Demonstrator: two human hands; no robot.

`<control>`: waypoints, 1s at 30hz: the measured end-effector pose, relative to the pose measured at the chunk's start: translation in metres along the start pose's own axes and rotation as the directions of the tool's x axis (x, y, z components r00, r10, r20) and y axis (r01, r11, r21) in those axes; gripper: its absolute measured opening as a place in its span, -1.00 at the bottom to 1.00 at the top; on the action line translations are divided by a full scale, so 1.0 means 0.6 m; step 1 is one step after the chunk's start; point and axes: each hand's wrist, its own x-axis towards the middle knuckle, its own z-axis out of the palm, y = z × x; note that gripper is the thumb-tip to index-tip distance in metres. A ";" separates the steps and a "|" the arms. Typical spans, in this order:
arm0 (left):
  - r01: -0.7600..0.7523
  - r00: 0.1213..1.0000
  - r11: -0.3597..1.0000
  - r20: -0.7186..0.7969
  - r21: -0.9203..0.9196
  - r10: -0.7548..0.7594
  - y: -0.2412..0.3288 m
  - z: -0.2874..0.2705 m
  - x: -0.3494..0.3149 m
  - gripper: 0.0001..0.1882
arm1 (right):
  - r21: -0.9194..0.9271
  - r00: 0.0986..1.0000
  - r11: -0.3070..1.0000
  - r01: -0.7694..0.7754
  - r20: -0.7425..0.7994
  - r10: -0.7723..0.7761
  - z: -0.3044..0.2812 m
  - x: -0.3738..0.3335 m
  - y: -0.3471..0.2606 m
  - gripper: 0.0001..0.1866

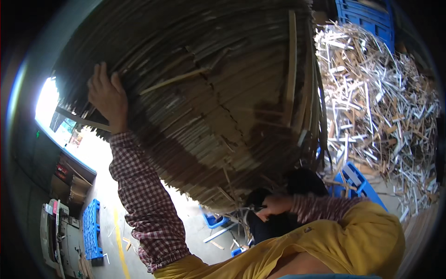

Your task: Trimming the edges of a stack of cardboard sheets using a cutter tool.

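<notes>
So from my seat I've got one big stack (260, 88) of thin layered sheets filling the middle of the view up through twelve o'clock, ragged face toward me. Can't see what's holding it up. My left hand (109, 95) is out at ten o'clock, laid against that face with the fingers extended, not clenched on anything. My right hand (276, 205) is down at five o'clock by the lower edge, fingers curled, but I honestly can't tell if it's gripping something.

Progress-wise I'd call it partway, just a read. There's a fat scrap heap (371, 107) between two and three o'clock, so plenty of waste is already off to the side. The stack's face isn't tidy though: loose bits hang off the lower edge, a long pale strip (291, 65) runs down it at one o'clock and a shorter strip (174, 80) slants across at eleven. Looks like cleanup is left there.

Headcount: two hands, one stack, one heap, those two strips standing out, and way too many loose scraps to count. Also one blue pallet (93, 228) on edge at eight o'clock, and one blue crate (364, 21) up at two.
</notes>
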 end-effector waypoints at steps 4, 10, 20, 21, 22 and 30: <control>-0.017 1.000 1.000 0.018 0.003 0.017 -0.017 0.000 -0.004 -0.59 | -0.280 0.968 0.936 0.215 -0.063 -0.241 -0.148 -0.062 -0.131 -0.59; -0.004 0.999 1.000 0.042 -0.031 0.005 -0.010 0.008 -0.008 -0.58 | -0.311 0.755 0.902 0.298 -0.502 -0.422 -0.342 -0.026 -0.332 -0.57; -0.006 0.995 1.000 0.104 -0.028 0.009 -0.005 -0.004 0.000 -0.57 | -0.105 0.619 0.929 0.355 -0.718 -0.317 -0.303 0.012 -0.314 -0.68; -0.022 0.996 1.000 0.090 -0.019 0.024 -0.015 -0.013 0.001 -0.58 | -0.108 0.589 0.915 0.389 -0.734 -0.337 -0.275 -0.005 -0.271 -0.71; -0.038 0.996 0.999 0.075 -0.019 0.039 -0.016 -0.024 0.004 -0.60 | -0.090 0.633 0.944 0.316 -0.721 -0.281 -0.270 -0.027 -0.204 -0.72; -0.086 0.878 0.088 -0.117 -0.992 -0.464 0.298 -0.338 -0.033 -0.77 | 0.003 0.899 0.990 -0.143 -0.418 0.131 -0.142 -0.212 0.076 -0.62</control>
